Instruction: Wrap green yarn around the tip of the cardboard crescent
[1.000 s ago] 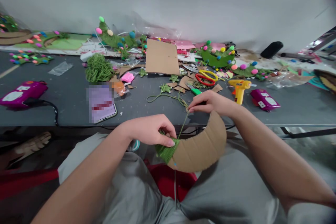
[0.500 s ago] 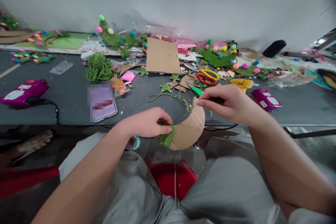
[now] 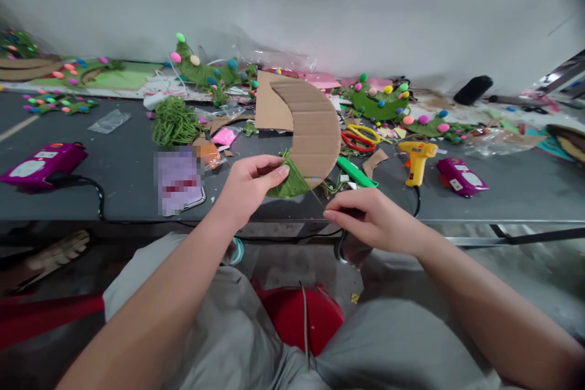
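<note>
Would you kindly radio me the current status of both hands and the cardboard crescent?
Left hand pinching cardboard crescent at its wrapped end. Right hand holding yarn strand, seemingly taut. Crescent mostly bare. Green tool just beyond right hand.

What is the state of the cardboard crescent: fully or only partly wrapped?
Partly wrapped: green yarn covers the end in the left hand; the rest of the cardboard crescent looks bare.
</note>
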{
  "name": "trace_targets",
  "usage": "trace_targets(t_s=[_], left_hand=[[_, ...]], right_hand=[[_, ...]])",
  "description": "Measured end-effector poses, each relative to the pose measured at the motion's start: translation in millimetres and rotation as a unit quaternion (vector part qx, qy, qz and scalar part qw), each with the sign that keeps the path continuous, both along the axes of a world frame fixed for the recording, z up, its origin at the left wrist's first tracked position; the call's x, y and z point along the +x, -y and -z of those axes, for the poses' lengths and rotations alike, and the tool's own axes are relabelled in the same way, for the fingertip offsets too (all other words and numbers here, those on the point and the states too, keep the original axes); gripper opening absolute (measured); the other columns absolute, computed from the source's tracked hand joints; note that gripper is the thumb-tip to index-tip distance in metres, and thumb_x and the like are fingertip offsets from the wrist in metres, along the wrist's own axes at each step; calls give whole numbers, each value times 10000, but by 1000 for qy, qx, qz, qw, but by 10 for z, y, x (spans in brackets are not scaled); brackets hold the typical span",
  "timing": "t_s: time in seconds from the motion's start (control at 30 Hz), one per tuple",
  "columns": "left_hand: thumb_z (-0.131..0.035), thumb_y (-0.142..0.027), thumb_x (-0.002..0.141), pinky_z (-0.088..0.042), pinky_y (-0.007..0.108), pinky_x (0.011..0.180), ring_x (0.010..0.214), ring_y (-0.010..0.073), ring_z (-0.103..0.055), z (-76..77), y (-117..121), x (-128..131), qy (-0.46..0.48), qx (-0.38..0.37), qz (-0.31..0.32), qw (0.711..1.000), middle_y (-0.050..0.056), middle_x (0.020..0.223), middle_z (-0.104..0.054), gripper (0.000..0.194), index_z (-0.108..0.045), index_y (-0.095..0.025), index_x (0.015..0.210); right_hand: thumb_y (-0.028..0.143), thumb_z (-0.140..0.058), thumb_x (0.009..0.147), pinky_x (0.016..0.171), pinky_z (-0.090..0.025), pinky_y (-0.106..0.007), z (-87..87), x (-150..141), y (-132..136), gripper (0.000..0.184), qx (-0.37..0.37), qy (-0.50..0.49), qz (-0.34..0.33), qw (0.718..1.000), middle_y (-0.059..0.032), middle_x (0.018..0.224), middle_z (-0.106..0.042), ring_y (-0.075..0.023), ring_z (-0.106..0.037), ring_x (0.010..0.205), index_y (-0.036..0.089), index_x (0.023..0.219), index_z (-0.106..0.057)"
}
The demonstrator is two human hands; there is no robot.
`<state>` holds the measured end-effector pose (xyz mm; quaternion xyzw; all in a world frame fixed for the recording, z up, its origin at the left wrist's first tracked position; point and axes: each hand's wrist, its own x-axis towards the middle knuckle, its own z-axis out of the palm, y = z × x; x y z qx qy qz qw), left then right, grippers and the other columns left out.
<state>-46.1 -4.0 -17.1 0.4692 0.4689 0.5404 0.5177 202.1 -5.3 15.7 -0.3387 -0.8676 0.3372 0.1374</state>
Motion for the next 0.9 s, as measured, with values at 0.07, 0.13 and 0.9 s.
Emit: trace_targets(t_s=[0.07,0.13,0.9], left_hand=[[-847,-327,720,-512,304,816,854,186,-669,4,-2,16,9,3,-12,1000,70,951,-767,292,-793,-173,962],[-841,-336,729,-511,300,802,859,190,-670,3,1,32,13,5,-15,1000,75,959,-767,299,-792,-172,973],[-651,-301,843,-443,226,706,786,163,-635,-161,81,-9,-346,-39,495,796,44,894,-756,242,-785,-151,978]], right_hand=[[388,-516,990,642,-416,-238,14,9,-16,302,-24,-5,8,1000,-19,723,-648,-118,-520,662,166,853,-669],[410,-518,987,639,-423,-241,24,-2,-26,330,-43,-8,6,999,-16,707,-644,-120,-516,655,166,835,-680],[535,-649,855,599,-402,-247,109,213,-865,392,-156,69,-82,982,-18,714,-655,-123,-536,649,158,865,-757]])
